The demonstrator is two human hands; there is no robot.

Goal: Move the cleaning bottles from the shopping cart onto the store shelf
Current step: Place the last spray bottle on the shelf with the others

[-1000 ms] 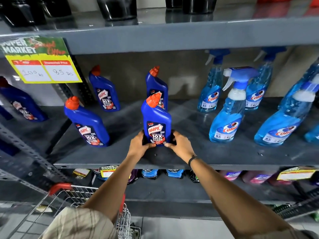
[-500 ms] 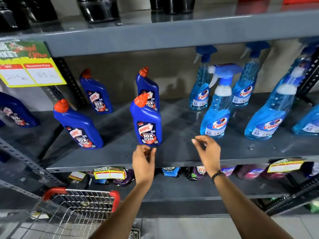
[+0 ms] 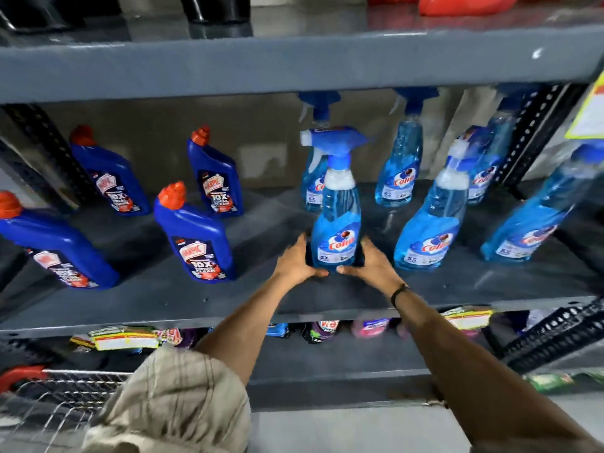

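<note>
A light-blue Colin spray bottle point(image 3: 338, 223) stands upright near the front of the grey middle shelf point(image 3: 228, 305). My left hand point(image 3: 295, 261) wraps its lower left side and my right hand point(image 3: 372, 264) its lower right side, thumbs meeting under the label. Left of it stands a dark-blue Harpic bottle point(image 3: 196, 237) with an orange cap, free of both hands. More Harpic bottles point(image 3: 215, 174) stand to the left and more Colin sprays point(image 3: 428, 230) to the right. The wire shopping cart point(image 3: 49, 397) with a red handle shows at the bottom left.
A grey upper shelf point(image 3: 294, 60) hangs low over the spray triggers. A perforated black upright point(image 3: 532, 132) bounds the shelf on the right. The lower shelf holds packets and yellow price tags point(image 3: 125, 340). Bare shelf surface lies in front of the bottles.
Both hands left the Harpic bottle and moved right, closing around the front Colin spray bottle. The view shifted right and closer to the shelf.
</note>
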